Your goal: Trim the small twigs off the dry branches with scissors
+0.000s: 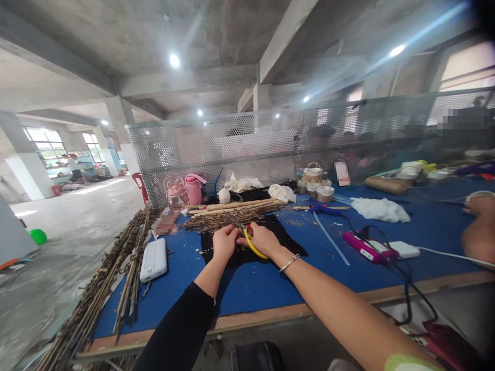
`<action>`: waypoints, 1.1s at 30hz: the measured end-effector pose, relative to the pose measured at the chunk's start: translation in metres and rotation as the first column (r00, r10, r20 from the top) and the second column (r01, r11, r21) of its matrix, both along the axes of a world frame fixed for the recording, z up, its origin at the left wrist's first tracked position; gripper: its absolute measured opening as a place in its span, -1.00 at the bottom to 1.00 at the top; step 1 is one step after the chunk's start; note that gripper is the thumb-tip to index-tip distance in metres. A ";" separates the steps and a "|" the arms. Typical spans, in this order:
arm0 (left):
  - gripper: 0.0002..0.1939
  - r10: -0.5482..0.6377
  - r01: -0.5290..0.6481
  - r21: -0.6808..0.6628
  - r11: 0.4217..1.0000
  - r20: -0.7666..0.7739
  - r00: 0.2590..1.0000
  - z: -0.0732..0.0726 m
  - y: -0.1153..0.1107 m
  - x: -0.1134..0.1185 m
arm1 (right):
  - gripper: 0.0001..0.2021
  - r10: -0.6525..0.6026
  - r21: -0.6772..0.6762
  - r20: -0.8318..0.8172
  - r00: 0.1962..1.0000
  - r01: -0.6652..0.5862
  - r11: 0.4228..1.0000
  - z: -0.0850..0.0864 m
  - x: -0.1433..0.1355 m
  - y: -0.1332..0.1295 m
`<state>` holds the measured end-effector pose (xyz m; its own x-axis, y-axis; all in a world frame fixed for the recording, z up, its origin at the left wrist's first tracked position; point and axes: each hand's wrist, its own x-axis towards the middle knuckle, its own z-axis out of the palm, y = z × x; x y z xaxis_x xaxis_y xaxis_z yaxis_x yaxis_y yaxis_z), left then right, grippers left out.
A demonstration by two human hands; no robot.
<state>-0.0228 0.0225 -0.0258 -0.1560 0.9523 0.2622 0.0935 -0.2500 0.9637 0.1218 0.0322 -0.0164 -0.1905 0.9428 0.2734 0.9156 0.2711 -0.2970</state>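
My right hand (263, 240) is wrapped around yellow-handled pruning shears (255, 248), with the dark blades pointing away and to the left. My left hand (224, 242) is closed in a pinch right beside the blades; what sits between its fingers is too small to make out. Both hands are over a black cloth (284, 234) spread on the blue tabletop (247, 293). Just beyond them lies a pile of thin brown twigs (204, 221), with thicker pale sticks (247, 206) behind it.
Long bundled branches (112, 268) hang over the table's left end near a white power bank (153, 260). To the right are a blue glue gun (325, 207), a magenta power strip (367, 249) and cables. Another person's hand (479, 221) is at the far right. A perforated screen (216, 149) stands behind.
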 end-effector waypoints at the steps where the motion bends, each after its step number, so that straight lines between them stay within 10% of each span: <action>1: -0.80 0.004 -0.004 -0.006 1.000 0.005 1.000 0.000 0.000 0.000 | -0.37 -0.003 -0.002 0.005 1.000 0.003 1.000 0.000 0.000 0.000; 33: -0.83 -0.115 0.116 -0.012 0.993 0.099 0.988 -0.006 0.001 0.003 | -0.48 0.112 0.128 -0.022 0.993 -0.108 0.986 -0.005 -0.002 -0.001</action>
<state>-0.0197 0.0231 -0.0316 -0.0688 0.9697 0.2343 -0.0299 -0.2368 0.9711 0.1198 0.0315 -0.0218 -0.2811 0.8740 0.3963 0.8695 0.4067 -0.2803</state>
